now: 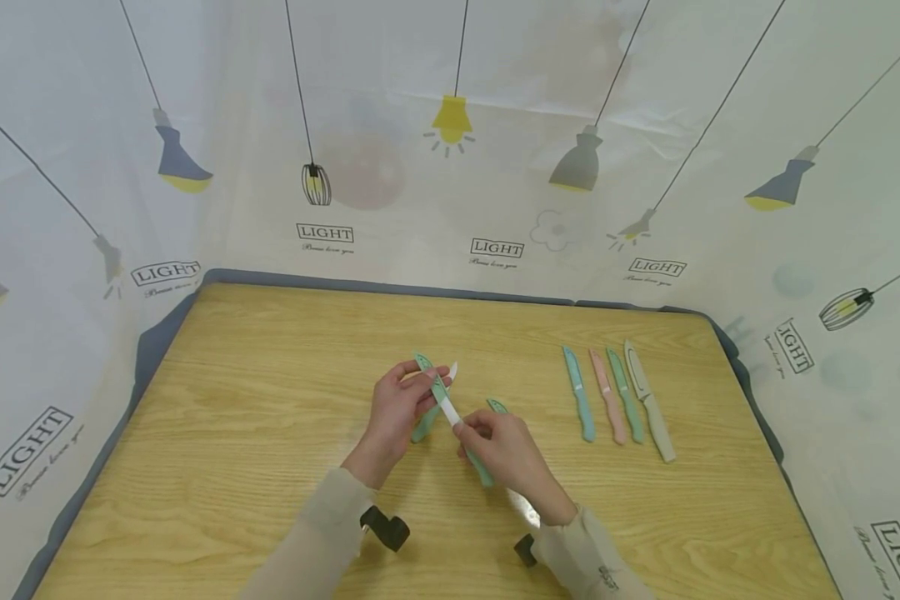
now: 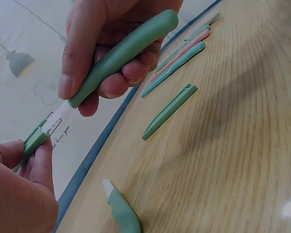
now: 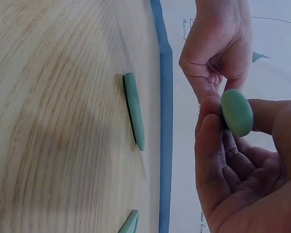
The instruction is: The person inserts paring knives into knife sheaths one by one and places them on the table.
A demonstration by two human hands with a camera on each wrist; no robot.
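My left hand (image 1: 392, 410) pinches a green blade sheath (image 2: 36, 141) between thumb and fingers. By its green handle, my right hand (image 1: 512, 454) grips a small knife (image 2: 123, 56). The white blade lies partly inside the sheath, and a short stretch of it shows between the two hands. Below them on the table, a second green knife (image 2: 124, 214) has its white blade bare; in the head view the left hand partly covers it. A loose green sheath (image 2: 169, 112) lies beside the right hand, which hides most of it from the head view.
To the right, a row of sheathed knives lies side by side: blue (image 1: 579, 396), pink (image 1: 609, 398), green (image 1: 626, 397) and a longer beige one (image 1: 650, 404). The wooden table (image 1: 255, 400) meets a printed curtain (image 1: 420, 208) at its back and sides.
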